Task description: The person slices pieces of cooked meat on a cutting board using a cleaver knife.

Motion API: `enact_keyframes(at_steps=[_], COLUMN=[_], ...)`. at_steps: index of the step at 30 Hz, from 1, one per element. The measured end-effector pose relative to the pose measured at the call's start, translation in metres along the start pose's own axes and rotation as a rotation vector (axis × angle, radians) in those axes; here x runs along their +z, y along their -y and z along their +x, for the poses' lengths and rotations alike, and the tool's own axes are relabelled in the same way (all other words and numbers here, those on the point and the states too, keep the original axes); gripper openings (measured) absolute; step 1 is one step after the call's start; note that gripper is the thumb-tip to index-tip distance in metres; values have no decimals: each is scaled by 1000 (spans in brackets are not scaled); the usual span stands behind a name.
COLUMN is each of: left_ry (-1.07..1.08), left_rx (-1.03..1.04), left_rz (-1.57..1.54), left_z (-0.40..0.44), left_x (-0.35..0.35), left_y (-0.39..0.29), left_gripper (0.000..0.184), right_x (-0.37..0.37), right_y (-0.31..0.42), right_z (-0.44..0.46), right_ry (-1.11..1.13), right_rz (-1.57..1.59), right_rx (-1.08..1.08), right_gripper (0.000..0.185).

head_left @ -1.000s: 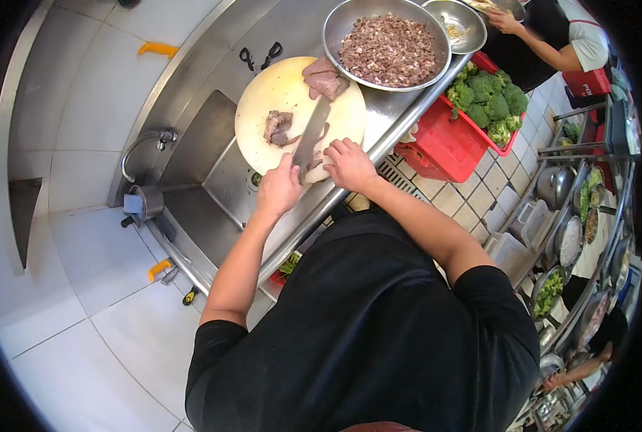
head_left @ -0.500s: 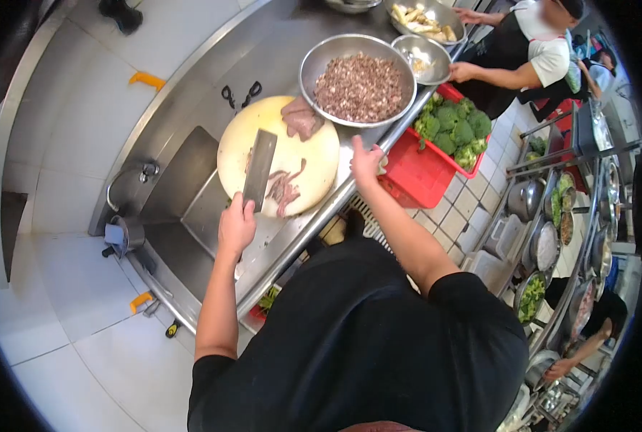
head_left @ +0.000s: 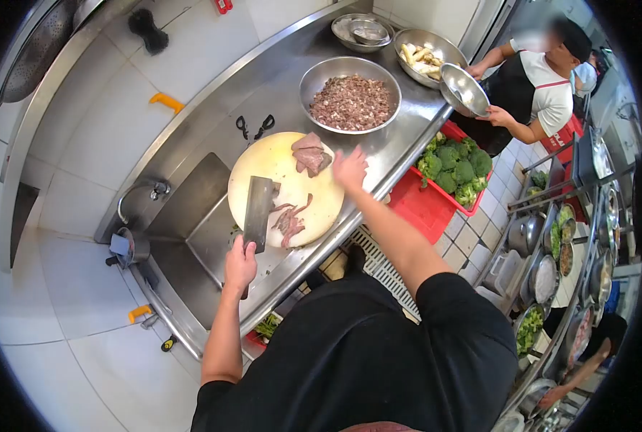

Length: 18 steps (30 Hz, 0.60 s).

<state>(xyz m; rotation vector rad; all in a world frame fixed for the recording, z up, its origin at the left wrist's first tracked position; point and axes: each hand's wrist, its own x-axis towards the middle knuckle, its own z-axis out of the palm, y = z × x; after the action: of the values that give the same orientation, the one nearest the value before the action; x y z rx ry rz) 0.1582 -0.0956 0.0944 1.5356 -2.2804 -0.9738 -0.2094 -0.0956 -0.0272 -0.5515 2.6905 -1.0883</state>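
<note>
My left hand (head_left: 240, 268) is closed round the handle of a cleaver (head_left: 258, 212). Its broad blade lies over the left part of a round, pale yellow cutting board (head_left: 250, 164). Between the blade and the board's right side are thin strips of dark raw meat (head_left: 290, 225). A larger piece of raw meat (head_left: 310, 155) rests near the board's far edge. Just right of that piece, my right hand (head_left: 350, 170) hovers by the rim with fingers apart and nothing visible in it.
Beyond the board stands a steel bowl of minced meat (head_left: 353, 101). A co-worker (head_left: 541, 93) holds a smaller metal bowl (head_left: 464, 90) at the counter's right end. A sink (head_left: 184, 209) lies left; red crates, one with broccoli (head_left: 447, 165), sit below right. Black scissors (head_left: 255, 128) lie behind.
My right hand has moved from the counter's front edge towards the larger meat piece. The co-worker has lifted and tilted the small bowl. My left hand still holds the cleaver. The view has shifted slightly.
</note>
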Motion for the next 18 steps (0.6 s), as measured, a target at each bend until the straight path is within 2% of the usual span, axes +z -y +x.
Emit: enact_keyframes(at_steps=[2, 3, 6, 12, 18], left_ry=[-5, -15, -52, -40, 37], left_rx=[-39, -42, -18, 62, 33], left_rz=[-7, -11, -51, -83, -20], left_z=[2, 3, 2, 12, -5], left_x=[2, 2, -2, 13, 14], left_y=[1, -4, -16, -6, -20], left_gripper=[29, 30, 31, 25, 24], right_x=[17, 9, 8, -9, -24], right_y=[-13, -11, -14, -18, -17], right_z=[-59, -72, -72, -51, -32], right_ry=[83, 175, 160, 233, 228], right_rz=[-199, -240, -291, -393, -467], right_rx=[-222, -215, -230, -238, -247], right_gripper=[84, 79, 74, 73, 74])
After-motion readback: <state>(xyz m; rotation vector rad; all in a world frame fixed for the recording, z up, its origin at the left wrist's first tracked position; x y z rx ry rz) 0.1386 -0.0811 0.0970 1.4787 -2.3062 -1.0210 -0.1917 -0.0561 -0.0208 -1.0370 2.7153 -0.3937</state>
